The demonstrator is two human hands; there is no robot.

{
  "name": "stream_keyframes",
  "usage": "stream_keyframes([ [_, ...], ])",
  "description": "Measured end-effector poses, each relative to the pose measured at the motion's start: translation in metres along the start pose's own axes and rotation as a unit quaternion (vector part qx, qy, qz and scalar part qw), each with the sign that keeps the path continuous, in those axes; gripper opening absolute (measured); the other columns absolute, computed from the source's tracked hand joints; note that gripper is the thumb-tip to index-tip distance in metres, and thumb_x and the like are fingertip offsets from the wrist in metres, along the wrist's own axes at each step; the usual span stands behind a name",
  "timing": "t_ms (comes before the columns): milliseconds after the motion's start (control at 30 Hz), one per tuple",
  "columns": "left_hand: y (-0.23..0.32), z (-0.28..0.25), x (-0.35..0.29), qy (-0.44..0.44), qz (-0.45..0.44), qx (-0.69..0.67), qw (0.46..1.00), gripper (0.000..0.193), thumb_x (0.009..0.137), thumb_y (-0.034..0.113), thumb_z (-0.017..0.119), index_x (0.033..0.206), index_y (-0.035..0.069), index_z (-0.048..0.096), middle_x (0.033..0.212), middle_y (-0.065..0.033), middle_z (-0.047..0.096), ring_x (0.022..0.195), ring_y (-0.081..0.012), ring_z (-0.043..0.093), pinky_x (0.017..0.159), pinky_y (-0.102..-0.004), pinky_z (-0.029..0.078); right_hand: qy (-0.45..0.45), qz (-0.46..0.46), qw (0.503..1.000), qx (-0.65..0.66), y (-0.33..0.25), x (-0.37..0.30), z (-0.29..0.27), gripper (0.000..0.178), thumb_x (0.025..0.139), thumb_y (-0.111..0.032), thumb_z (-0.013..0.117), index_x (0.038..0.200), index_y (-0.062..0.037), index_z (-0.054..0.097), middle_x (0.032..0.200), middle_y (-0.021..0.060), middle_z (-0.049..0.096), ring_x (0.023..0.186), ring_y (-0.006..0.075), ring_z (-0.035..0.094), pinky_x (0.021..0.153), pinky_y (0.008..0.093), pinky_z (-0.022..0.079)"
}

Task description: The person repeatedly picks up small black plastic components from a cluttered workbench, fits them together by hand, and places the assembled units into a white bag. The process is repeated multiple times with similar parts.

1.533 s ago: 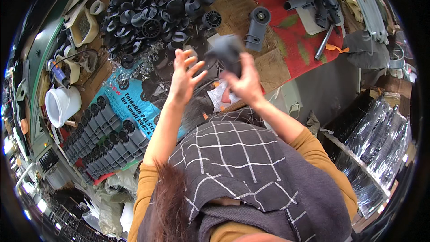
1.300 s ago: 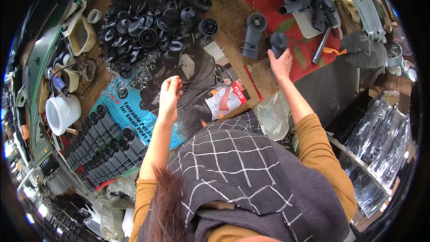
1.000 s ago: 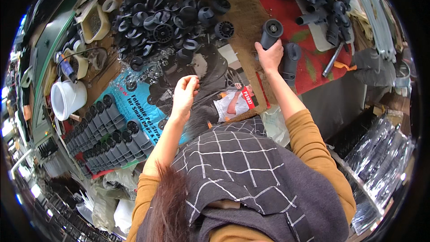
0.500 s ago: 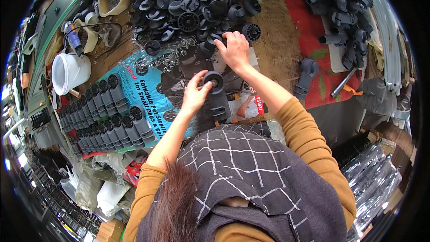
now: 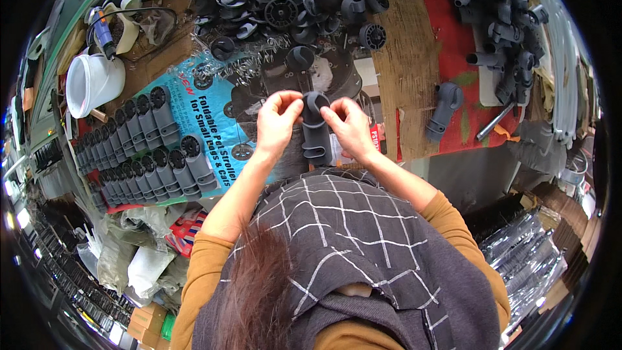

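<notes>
Between my hands is a dark round plastic cap (image 5: 313,102), at the upper end of a dark grey tubular plastic fitting (image 5: 317,144) lying close to my body. Whether the cap is seated on the fitting or just held against it, I cannot tell. My left hand (image 5: 278,122) pinches the cap's left side between thumb and fingers. From the right, my right hand (image 5: 351,128) presses thumb and fingertips against the cap's other edge. Another loose round cap (image 5: 300,58) lies just beyond my hands on the printed cardboard (image 5: 356,81).
A heap of black round caps (image 5: 282,13) fills the far middle, with coiled metal springs (image 5: 249,68) beside it. Rows of grey fittings (image 5: 155,123) stand left. A white bucket (image 5: 94,87) and blue power tool (image 5: 103,35) are farther left. More tubular fittings (image 5: 502,32) lie right on red cloth.
My right hand has come back from the cap heap to the fitting, opposite my left hand. A cap with a curved rim now shows where the hub-like round face was.
</notes>
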State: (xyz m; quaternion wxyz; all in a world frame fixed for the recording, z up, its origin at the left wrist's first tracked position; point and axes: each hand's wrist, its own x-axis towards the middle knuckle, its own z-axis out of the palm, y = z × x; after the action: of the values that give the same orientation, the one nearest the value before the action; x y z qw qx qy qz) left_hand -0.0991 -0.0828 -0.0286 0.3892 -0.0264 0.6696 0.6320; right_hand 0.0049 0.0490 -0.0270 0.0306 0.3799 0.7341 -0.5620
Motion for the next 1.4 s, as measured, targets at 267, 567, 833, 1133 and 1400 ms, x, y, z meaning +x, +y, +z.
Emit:
stream_keyframes([
  [267, -0.035, -0.013, 0.006, 0.029, 0.06, 0.346, 0.936, 0.029, 0.079, 0.018, 0.073, 0.1, 0.001, 0.063, 0.088, -0.0072, 0.065, 0.077, -0.0113, 0.061, 0.071, -0.0269, 0.051, 0.069, -0.101, 0.979, -0.164, 0.029, 0.006, 0.015, 0.027, 0.081, -0.024, 0.071, 0.079, -0.0016, 0.056, 0.074, 0.0107, 0.059, 0.073, 0.0238, 0.058, 0.065, 0.0365, 0.046],
  [567, -0.055, -0.022, 0.019, -0.083, 0.075, 0.297, 0.948, 0.048, 0.088, 0.018, 0.065, 0.132, 0.003, 0.051, 0.107, -0.0104, 0.066, 0.087, -0.0129, 0.063, 0.077, -0.0267, 0.052, -0.038, -0.082, 0.995, -0.045, 0.039, 0.013, 0.012, 0.042, 0.087, -0.017, 0.063, 0.124, 0.0, 0.052, 0.114, 0.0182, 0.061, 0.103, 0.0265, 0.062, 0.087, 0.0344, 0.049],
  [833, -0.047, -0.023, 0.023, -0.1, -0.031, 0.21, 0.972, 0.05, 0.083, 0.019, 0.07, 0.127, 0.001, 0.055, 0.115, -0.012, 0.064, 0.093, -0.0164, 0.064, 0.079, -0.029, 0.053, -0.04, -0.078, 0.996, -0.035, 0.039, 0.018, 0.011, 0.034, 0.087, -0.012, 0.062, 0.116, 0.0015, 0.055, 0.108, 0.017, 0.062, 0.098, 0.0264, 0.063, 0.084, 0.0348, 0.05],
  [1133, -0.039, -0.021, 0.028, -0.102, -0.051, 0.22, 0.969, 0.046, 0.081, 0.013, 0.072, 0.123, 0.0, 0.058, 0.108, -0.0123, 0.066, 0.095, -0.0187, 0.065, 0.083, -0.0304, 0.053, -0.078, -0.038, 0.996, -0.006, 0.032, 0.026, 0.007, 0.027, 0.084, -0.015, 0.064, 0.105, -0.0005, 0.054, 0.102, 0.0181, 0.06, 0.099, 0.0336, 0.059, 0.085, 0.0411, 0.047],
  [1400, -0.044, -0.025, 0.04, -0.155, -0.039, 0.235, 0.959, 0.048, 0.08, 0.01, 0.07, 0.125, 0.0, 0.055, 0.112, -0.0131, 0.062, 0.095, -0.0181, 0.063, 0.08, -0.0296, 0.052, -0.092, -0.039, 0.994, -0.034, 0.036, 0.033, 0.008, 0.033, 0.082, -0.018, 0.064, 0.109, -0.0016, 0.055, 0.105, 0.0201, 0.061, 0.102, 0.0365, 0.058, 0.087, 0.0426, 0.046],
])
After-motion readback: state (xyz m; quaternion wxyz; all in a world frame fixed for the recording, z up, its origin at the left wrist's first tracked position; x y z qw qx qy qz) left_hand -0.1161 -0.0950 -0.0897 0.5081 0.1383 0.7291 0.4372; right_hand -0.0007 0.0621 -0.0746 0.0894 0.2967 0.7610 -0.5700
